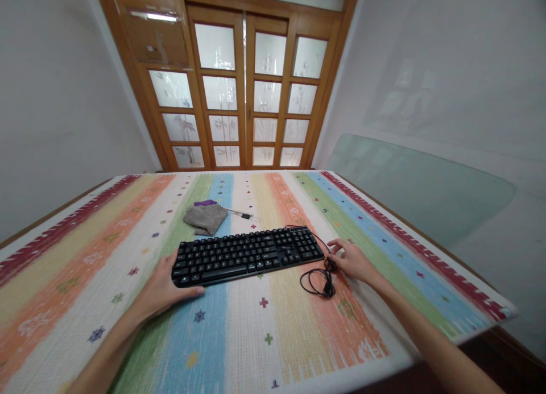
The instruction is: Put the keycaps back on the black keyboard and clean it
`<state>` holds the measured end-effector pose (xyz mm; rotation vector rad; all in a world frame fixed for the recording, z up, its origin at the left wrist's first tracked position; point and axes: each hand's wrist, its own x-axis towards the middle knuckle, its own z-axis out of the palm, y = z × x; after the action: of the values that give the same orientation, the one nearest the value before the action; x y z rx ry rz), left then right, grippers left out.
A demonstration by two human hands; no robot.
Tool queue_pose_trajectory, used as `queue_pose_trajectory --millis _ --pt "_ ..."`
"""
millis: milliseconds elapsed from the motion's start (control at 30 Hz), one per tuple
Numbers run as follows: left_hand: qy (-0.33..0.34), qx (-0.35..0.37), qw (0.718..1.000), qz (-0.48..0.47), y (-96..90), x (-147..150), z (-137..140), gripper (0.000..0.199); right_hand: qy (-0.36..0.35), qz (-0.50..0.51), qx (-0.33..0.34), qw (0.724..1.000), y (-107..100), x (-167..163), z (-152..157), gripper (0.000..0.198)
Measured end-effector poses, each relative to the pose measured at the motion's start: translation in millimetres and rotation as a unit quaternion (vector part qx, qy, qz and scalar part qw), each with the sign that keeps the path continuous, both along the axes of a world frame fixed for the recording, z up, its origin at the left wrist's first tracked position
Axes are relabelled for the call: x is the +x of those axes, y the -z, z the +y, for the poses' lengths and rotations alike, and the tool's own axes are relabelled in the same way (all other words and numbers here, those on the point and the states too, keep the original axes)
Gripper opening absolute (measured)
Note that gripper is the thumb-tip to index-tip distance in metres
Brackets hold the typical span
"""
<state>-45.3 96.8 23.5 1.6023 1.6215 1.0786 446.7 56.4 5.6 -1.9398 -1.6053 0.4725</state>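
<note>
A black keyboard [247, 254] lies slightly slanted on the striped tablecloth. My left hand [164, 283] is around its left end, thumb along the front edge and the other fingers partly hidden behind the side. At the right end, my right hand [350, 260] has its curled fingers at the black cable [328, 283], which is looped and bundled beside the keyboard. Behind the keyboard lies a crumpled grey cloth [206, 218], with a small purple item [205, 203] at its far edge. A thin brush-like tool [244, 215] with a dark middle and clear end rests just right of the cloth.
The table [273, 331] is covered by a colourful striped cloth, its front right edge dropping off near my right forearm. Wooden doors with glass panes [224, 92] stand beyond the far edge. A pale green glass-like panel [418, 189] is at the right wall.
</note>
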Motion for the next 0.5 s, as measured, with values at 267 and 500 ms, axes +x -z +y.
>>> queue_pose_trajectory --millis 267,500 --pt "0.008 0.022 1.000 0.015 9.5 8.9 -4.3 0.082 0.063 -0.050 0.020 0.997 -3.9 24.2 20.6 0.020" --pt "0.009 0.051 0.998 0.036 13.0 13.6 -8.6 0.080 0.124 -0.145 0.047 0.980 -10.9 40.9 39.1 0.013"
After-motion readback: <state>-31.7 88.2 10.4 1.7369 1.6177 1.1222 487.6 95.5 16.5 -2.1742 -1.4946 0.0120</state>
